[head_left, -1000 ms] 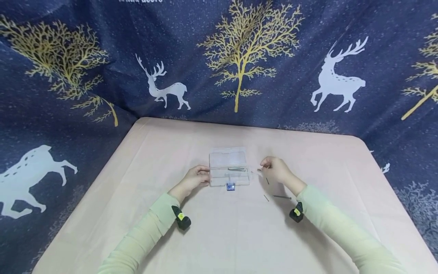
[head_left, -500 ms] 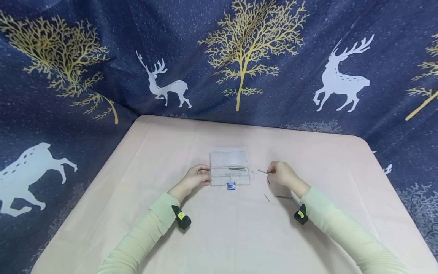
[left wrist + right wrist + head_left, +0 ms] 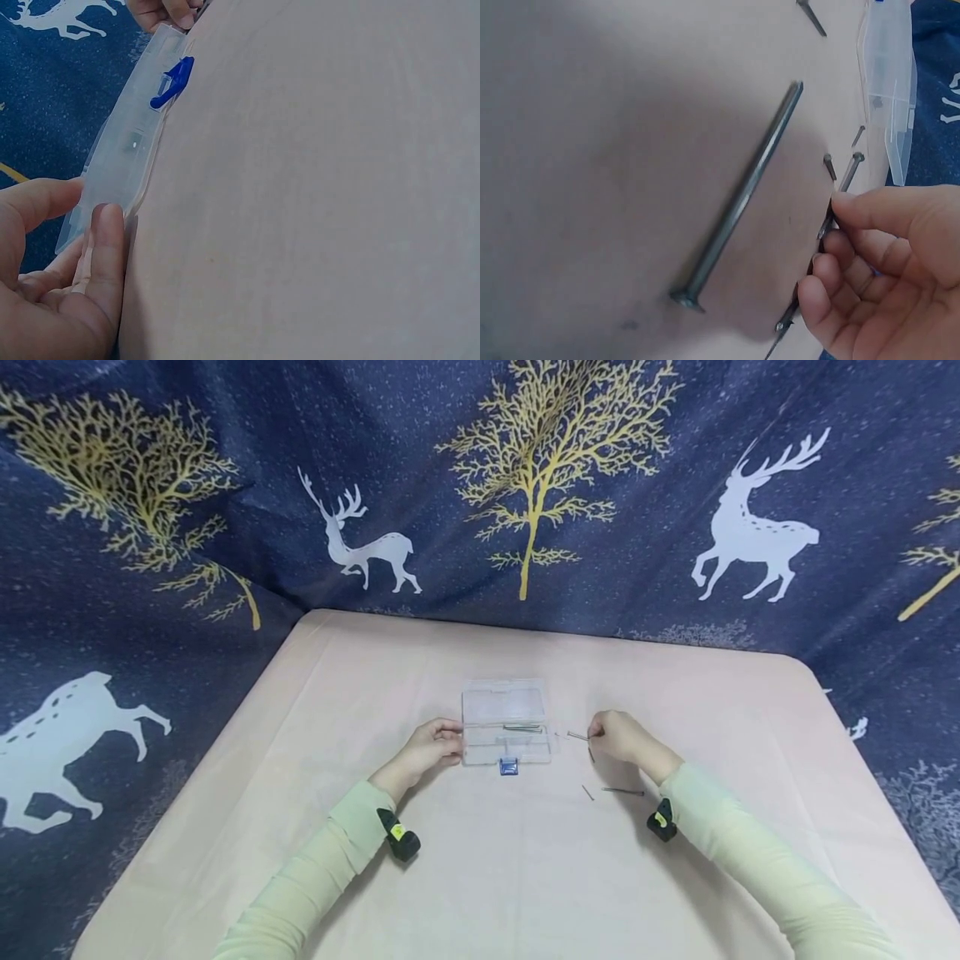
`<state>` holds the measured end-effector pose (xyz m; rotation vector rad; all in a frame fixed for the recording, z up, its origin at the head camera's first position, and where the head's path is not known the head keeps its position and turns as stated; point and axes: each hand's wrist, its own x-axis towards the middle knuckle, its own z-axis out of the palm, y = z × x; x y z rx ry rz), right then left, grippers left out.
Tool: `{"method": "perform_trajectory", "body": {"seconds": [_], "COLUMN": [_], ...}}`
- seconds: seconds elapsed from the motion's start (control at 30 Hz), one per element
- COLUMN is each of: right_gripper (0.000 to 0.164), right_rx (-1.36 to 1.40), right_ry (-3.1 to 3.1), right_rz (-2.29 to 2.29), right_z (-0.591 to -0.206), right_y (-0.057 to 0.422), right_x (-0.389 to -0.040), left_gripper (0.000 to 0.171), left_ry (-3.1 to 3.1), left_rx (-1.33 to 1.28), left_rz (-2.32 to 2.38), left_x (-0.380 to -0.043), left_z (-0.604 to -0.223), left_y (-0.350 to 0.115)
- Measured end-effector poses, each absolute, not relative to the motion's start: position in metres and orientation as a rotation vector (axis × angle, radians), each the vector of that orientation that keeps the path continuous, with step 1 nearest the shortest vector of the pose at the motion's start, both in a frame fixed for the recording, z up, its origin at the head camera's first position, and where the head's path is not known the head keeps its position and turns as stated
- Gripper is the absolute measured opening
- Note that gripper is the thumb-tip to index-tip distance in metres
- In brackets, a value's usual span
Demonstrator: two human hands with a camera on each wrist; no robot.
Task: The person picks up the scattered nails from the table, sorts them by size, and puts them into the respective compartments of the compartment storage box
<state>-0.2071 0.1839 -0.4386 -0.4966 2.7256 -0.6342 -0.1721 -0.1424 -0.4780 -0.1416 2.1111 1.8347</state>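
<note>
In the head view a clear plastic box lies with its lid folded back. Long nails lie in its rear compartment, and a blue latch is at its front. My left hand holds the box's left end between thumb and fingers. Right of the box, my right hand pinches a nail low over the table, its head pointing toward the box. More nail ends, including a nail head, show beside the curled fingers in the right wrist view, partly hidden.
A large nail lies on the cloth near my right wrist, with a smaller nail to its left. Two short nails, one a dark nail, lie by my right fingertips. The table meets a dark blue curtain behind.
My right hand has shifted slightly right, away from the box, and more of the nail at its fingertips shows. The left hand stays at the box's end.
</note>
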Motion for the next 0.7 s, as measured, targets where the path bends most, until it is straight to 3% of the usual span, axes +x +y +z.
{"method": "perform_trajectory", "body": {"seconds": [0.27,0.53,0.7], "right_gripper": [0.020,0.025,0.017], "right_rx": [-0.713,-0.750,-0.739], "right_ry": [2.741,2.738,2.738], "right_rz": [-0.424,-0.322,-0.355], "right_z": [-0.434,-0.429,-0.426], "right_y": [0.181,0.179,0.181], "right_x": [-0.205,-0.206,-0.206], "left_gripper": [0.043,0.042,0.043], "left_ry": [2.101,2.106,2.116], "left_rx": [-0.126,-0.124,-0.132], "left_rz": [1.840,1.852,1.832], "left_x": [-0.173,-0.172,-0.172], "left_z": [-0.477,-0.477,-0.478], "left_y": [-0.142,-0.142,-0.142]}}
